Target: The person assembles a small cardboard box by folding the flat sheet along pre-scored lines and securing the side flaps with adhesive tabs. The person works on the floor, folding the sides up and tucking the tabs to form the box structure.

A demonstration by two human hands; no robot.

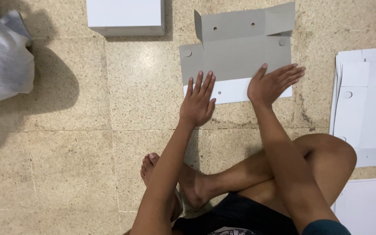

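Observation:
A flat grey cardboard box blank (240, 54) with punched holes lies on the speckled floor in front of me. Its far flap stands partly folded up and its near white flap (233, 90) is folded over. My left hand (199, 102) lies flat, fingers spread, on the blank's near left corner. Palm down, my right hand (273, 82) presses on the near right part, across the fold between grey panel and white flap. Neither hand grips anything.
A finished white box (125, 17) stands at the far edge, left of the blank. A stack of flat white blanks (366, 109) lies at the right. A grey sack (1, 61) sits at the far left. My crossed bare legs (257, 174) are below.

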